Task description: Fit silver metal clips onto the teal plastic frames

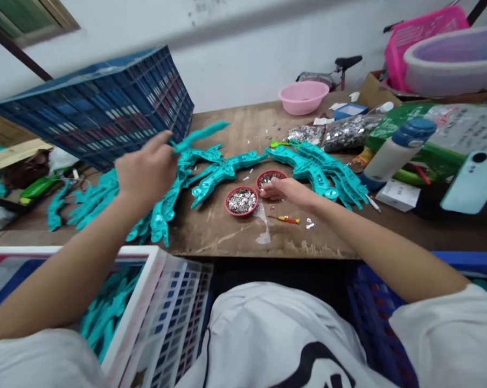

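Observation:
My left hand (148, 168) is raised over the left side of the table, its fingers closed around a long, thin teal plastic part (203, 134). Below it lie more teal plastic parts (227, 168) in loose piles. At the middle, my right hand (286, 191) reaches over a small red bowl (270, 173) of small metal pieces, partly covering it. Its fingers are curled together; whatever is between them is too small to make out. Beside it stands a second red bowl (242, 201) filled with shiny metal pieces. A small yellow-handled screwdriver (287, 219) lies in front of these bowls.
A tilted blue crate (162, 91) stands at the back left. White (162, 280) and blue (373, 302) baskets sit below the table's front edge. Bags of metal pieces (348, 132), a bottle (401, 148), a phone (472, 180) and a pink basin (303, 98) occupy the right and back.

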### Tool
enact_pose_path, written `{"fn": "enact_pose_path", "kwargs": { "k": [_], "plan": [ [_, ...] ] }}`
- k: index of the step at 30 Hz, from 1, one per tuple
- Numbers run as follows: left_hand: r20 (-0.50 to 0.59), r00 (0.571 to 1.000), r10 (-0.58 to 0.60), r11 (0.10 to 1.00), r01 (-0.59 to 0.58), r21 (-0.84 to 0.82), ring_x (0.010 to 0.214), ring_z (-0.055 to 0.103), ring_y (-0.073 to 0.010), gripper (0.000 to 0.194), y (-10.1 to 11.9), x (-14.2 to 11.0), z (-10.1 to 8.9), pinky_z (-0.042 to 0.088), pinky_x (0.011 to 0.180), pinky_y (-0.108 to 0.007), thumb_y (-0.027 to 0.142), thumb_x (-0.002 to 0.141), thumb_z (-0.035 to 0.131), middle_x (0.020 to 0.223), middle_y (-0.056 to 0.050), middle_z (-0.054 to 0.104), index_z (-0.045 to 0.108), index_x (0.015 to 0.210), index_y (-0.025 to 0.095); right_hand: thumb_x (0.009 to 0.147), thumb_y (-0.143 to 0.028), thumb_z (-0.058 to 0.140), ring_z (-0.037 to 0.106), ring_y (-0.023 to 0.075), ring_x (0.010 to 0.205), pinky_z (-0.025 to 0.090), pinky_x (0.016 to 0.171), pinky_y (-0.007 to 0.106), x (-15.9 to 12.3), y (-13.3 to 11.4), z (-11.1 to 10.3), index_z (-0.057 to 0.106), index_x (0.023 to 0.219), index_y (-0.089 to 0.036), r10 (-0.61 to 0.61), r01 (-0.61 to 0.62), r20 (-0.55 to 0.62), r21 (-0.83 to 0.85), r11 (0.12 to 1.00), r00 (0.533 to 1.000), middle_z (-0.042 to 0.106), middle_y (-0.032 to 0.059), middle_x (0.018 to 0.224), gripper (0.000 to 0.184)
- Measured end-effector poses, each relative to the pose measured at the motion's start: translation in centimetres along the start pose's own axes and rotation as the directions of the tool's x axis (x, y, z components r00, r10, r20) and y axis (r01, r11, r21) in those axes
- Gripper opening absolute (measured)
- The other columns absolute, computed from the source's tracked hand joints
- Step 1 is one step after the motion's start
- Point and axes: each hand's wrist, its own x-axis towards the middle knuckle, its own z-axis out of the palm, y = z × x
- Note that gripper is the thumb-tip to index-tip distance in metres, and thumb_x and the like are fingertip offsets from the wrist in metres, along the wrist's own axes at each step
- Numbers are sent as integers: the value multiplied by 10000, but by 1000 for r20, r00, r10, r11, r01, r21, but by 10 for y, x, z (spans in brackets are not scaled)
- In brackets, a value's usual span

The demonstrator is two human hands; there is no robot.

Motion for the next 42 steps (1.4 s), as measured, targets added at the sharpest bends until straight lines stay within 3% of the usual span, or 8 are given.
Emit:
{"fn": "enact_pose_path", "kwargs": {
  "k": [4,9,14,17,21,25,37,42],
  "plan": [
    [280,825,491,871,-467,-150,1560,875,-384,618,64,-120,8,832,1119,-617,616,1325,348,1878,26,769,940,1407,459,1076,-904,811,888,350,1507,691,1391,599,-17,-16,71,648,1639,-316,-12,20,-18,554,832,1000,890,178,1653,831],
    [328,468,821,562,-764,-317,1564,887,-395,492,81,-179,20,830,1236,-632,714,1333,531,1754,-23,860,957,1461,503,889,-414,971,929,278,1158,753,1149,440,-33,-27,60,761,1317,-289,-84,7,250,294,956,965,981,64,1254,493],
    [285,693,662,748,-632,-202,1792,704,-500,574,56,-160,20,624,1441,-845,576,1342,631,1867,-94,780,671,1914,572,867,-333,902,918,299,1088,744,1063,433,-32,-17,17,865,1028,-249,157,-144,678,-76,987,718,942,52,1008,185],
    [480,652,587,780,-613,-122,1572,858,-514,737,64,-154,34,760,1241,-672,392,1317,634,1701,-236,859,525,2045,374,1002,-426,910,924,302,1037,756,1022,447,-29,-13,22,902,1133,-229,406,-277,721,-299,913,561,921,58,971,237],
    [652,544,528,793,-590,-151,1443,922,-476,811,85,-149,68,785,1117,-560,284,1298,569,1680,-248,866,398,2090,282,1192,-510,852,922,276,1073,732,1008,373,-17,-6,27,964,1241,-223,520,-149,460,-629,763,720,953,83,1134,312],
    [681,490,544,778,-598,-191,1363,949,-474,774,105,-129,99,772,1093,-520,339,1247,689,1557,-260,915,543,1997,217,1232,-360,755,901,450,1372,689,1149,518,-5,14,16,970,1382,-149,397,-99,60,-924,370,916,926,273,1464,337],
    [540,480,692,696,-641,-322,1445,868,-501,464,116,-104,121,722,1073,-523,552,1237,812,1535,-281,887,934,1499,190,1258,-273,487,817,525,1481,673,1124,589,2,21,0,892,1603,-99,259,-204,-170,-972,113,951,873,310,1607,559],
    [339,371,864,494,-752,-436,1554,806,-434,379,121,-114,127,691,1113,-531,398,1250,794,1780,-228,796,888,1582,240,1230,-246,480,780,535,1519,640,1227,641,56,15,-20,917,1638,-93,166,-248,-220,-953,176,961,873,292,1644,618]
  ]
}}
